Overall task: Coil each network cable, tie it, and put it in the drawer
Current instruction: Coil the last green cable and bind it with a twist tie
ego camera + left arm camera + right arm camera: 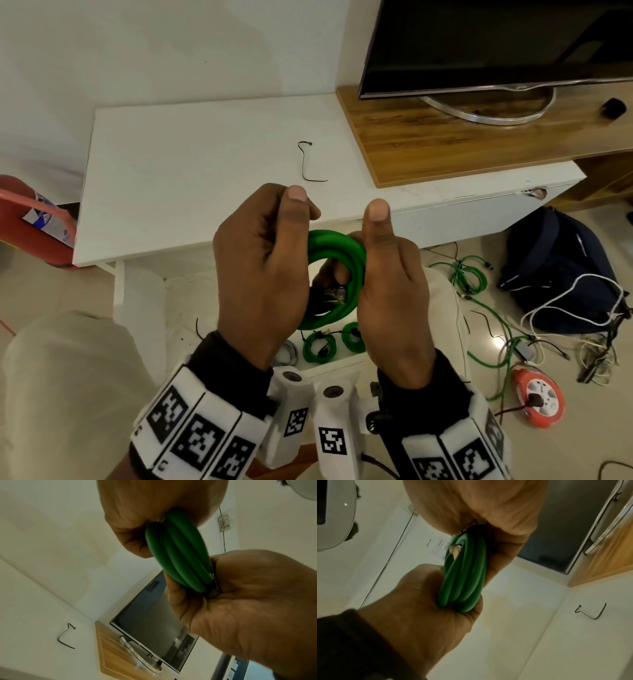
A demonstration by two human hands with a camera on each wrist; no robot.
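A green network cable wound into a small coil (342, 253) is held between both hands in front of the white table's near edge. My left hand (263, 260) grips its left side with the thumb raised. My right hand (387, 274) grips its right side, thumb up too. A clear plug (334, 294) shows inside the loop. In the wrist views the coil (178, 555) (464, 572) is squeezed edge-on between the two palms. A bent black tie (310, 164) lies loose on the table (171, 171). Below, the open drawer (342, 363) holds two green coils (320, 346).
Loose green cables (469, 274) trail over the floor at right, beside a dark backpack (555, 267), white wires and an orange cable reel (541, 394). A TV (496, 44) stands on a wooden board (462, 137) at the back right. A red object (30, 226) sits left.
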